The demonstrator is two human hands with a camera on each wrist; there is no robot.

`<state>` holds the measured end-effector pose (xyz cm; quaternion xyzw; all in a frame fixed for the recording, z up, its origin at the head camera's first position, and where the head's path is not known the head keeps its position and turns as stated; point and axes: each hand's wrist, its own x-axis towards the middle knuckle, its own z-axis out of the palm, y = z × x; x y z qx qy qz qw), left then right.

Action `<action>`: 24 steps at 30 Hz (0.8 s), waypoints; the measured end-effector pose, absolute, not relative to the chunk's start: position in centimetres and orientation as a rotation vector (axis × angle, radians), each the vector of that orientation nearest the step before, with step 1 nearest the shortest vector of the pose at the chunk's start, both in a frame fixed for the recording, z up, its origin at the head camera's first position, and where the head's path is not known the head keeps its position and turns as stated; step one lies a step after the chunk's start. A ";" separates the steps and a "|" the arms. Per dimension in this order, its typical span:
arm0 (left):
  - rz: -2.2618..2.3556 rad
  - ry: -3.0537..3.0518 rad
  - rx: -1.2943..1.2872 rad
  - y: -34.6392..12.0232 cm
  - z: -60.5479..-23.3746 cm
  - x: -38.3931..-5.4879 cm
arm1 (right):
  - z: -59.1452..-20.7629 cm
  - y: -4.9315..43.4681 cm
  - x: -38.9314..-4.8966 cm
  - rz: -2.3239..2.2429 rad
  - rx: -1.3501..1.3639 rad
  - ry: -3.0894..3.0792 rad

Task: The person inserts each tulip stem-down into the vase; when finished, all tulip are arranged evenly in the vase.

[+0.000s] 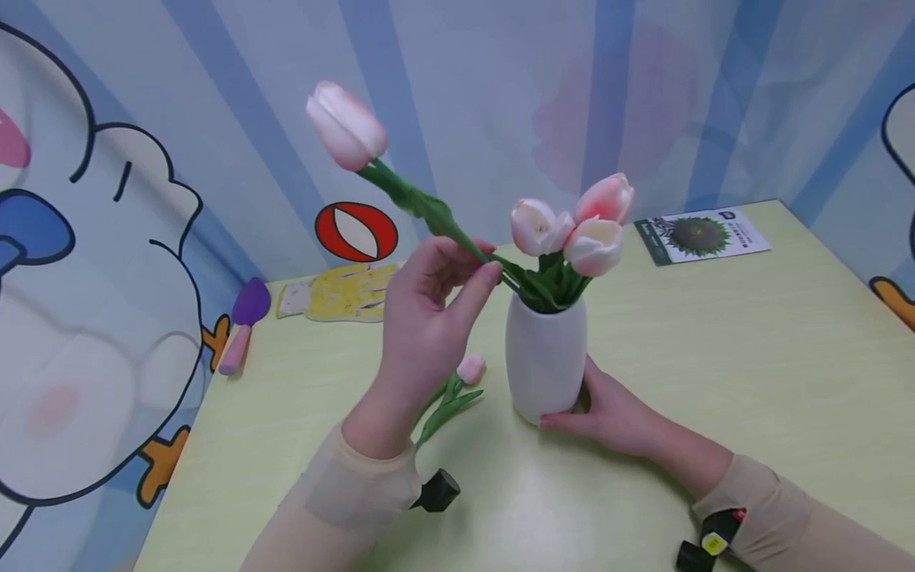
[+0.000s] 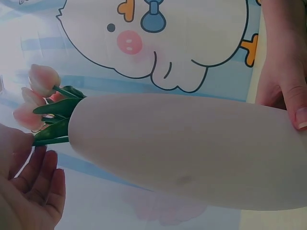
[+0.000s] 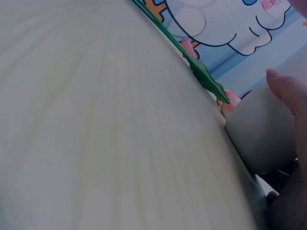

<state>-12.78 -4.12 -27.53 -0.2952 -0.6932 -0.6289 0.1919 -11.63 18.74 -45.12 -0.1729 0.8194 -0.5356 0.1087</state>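
My left hand point(image 1: 436, 318) pinches the green stem of a pale pink tulip point(image 1: 348, 127) between thumb and fingers, beside the mouth of a white vase point(image 1: 546, 357). The bloom leans up and to the left, and the stem's lower end runs to the vase's rim among the leaves. Several pink and white tulips point(image 1: 596, 248) stand in the vase. Low on its right side, my right hand point(image 1: 618, 409) grips the vase near its base, thumb in front. The right wrist view shows the thumb point(image 3: 288, 91) against the vase wall point(image 3: 261, 127).
Another tulip point(image 1: 446, 405) lies on the pale yellow table point(image 1: 715, 381), partly behind my left forearm. A purple toy shovel point(image 1: 245, 326) and a yellow hand-shaped cutout point(image 1: 343, 294) lie at the back left. At the back right is a card with a plant picture point(image 1: 704, 236). A patterned curtain hangs behind.
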 end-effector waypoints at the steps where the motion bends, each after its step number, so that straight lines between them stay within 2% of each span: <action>1: -1.770 -1.946 -0.828 -4.1 -27.5 -12.8 | -45.1 18.7 -11.6 -1.572 -0.508 2.413; 14: -1.728 -2.058 -0.808 -3.9 -27.9 -13.0 | -45.0 18.8 -11.6 -1.564 -0.521 2.429; 24: -1.786 -2.098 -0.916 -3.5 -27.1 -13.9 | -45.2 18.7 -11.6 -1.591 -0.514 2.396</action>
